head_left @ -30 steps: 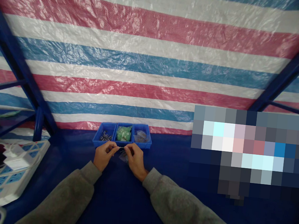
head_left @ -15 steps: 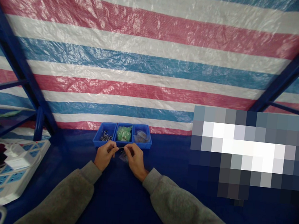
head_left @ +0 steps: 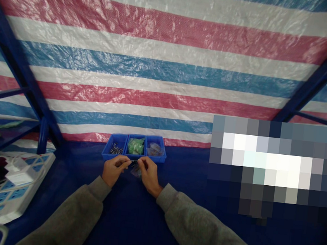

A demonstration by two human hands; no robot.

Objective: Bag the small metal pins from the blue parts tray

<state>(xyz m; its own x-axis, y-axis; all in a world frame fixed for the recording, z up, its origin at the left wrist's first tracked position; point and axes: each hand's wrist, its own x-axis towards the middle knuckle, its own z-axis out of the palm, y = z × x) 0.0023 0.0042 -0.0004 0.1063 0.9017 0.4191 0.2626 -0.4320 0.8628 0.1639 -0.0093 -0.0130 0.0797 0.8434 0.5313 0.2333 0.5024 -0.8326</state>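
Observation:
Between both hands, in front of the blue bins, stretches a small thin rod-like piece (head_left: 134, 161), pale at the left and dark towards the right. My left hand (head_left: 114, 169) pinches its left end between thumb and fingertips. The other end sits in the closed fingertips of my right hand (head_left: 148, 174). Its exact kind is too small to make out. Under the right fingers lies a small clear plastic bag (head_left: 136, 171), partly hidden. Just beyond the hands, the left blue bin (head_left: 106, 152) holds several thin dark and silvery metal pieces (head_left: 116, 148).
The middle bin holds green packets (head_left: 135, 146), the right one clear plastic bags (head_left: 155, 149). A white power strip (head_left: 23, 201) with cables and a plug adapter (head_left: 21, 172) lies at left. Blue frame posts (head_left: 43, 133) flank the striped sheet (head_left: 169, 68). Pixelation covers the right side.
My left hand has shifted slightly left, its fingers a little straighter. More of the thin piece's dark part shows between the fingertips. My right hand has barely moved.

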